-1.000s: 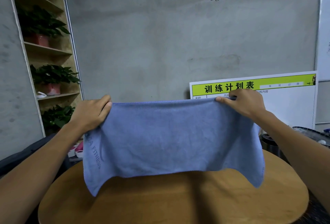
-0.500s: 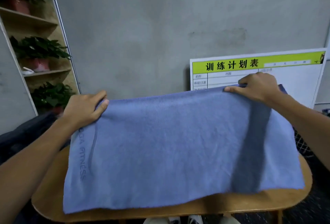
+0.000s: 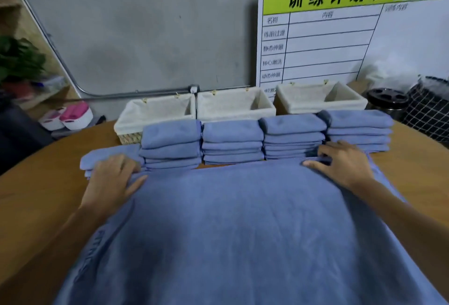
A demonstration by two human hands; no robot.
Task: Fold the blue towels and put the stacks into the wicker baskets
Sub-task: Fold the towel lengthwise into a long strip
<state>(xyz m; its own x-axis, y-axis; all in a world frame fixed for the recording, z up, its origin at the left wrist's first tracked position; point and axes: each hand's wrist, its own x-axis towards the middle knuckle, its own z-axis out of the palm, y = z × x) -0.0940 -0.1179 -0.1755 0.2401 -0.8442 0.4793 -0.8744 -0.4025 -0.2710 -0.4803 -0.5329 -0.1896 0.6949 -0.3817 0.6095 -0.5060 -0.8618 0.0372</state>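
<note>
Laying the open blue towel (image 3: 243, 232) flat on the desk (image 3: 36, 195)
Left hand (image 3: 110, 181) and right hand (image 3: 345, 165) pinch its 12 o'clock corners; pull taut, square the edges, keep clear of the folded stacks (image 3: 264, 137) before creasing.

I count three wicker baskets across the upper middle of the frame: one (image 3: 155, 116), a second (image 3: 234, 106) and a third (image 3: 320, 98). Below them I see four tall stacks of folded blue towels, at (image 3: 170, 144), (image 3: 232, 142), (image 3: 294, 138) and (image 3: 358, 129), plus one low pile (image 3: 109, 156) at centre left. One spread towel (image 3: 243, 232) fills the lower frame, with two hands on it, left hand (image 3: 111, 179) and right hand (image 3: 342, 162).
</note>
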